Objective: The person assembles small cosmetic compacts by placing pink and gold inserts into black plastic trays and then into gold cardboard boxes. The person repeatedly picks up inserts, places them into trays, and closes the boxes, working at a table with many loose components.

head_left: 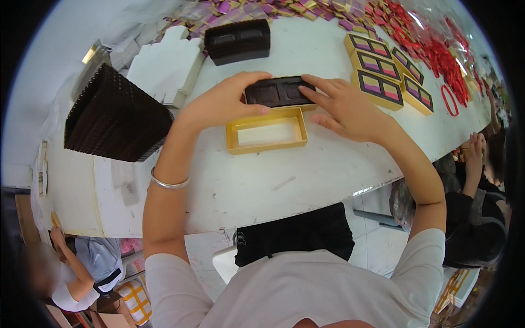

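A black plastic tray (280, 92) with two square recesses lies in front of me, with a strip of gold box edge showing below its right end. My left hand (232, 101) grips the tray's left end, fingers along the back and thumb at the front. With fingers stretched out, my right hand (342, 106) touches the tray's right end; its thumb stands apart. On the near side of the tray sits an open gold box (267, 150) with a white inside floor.
Black tray stacks (117, 117) stand at left and far middle. Filled gold boxes (378, 87) are grouped at right, near red ribbons (445, 71). White flat card pieces (164, 65) lie far left. Purple and gold pieces (306, 10) cover the back. Other people sit at both sides.
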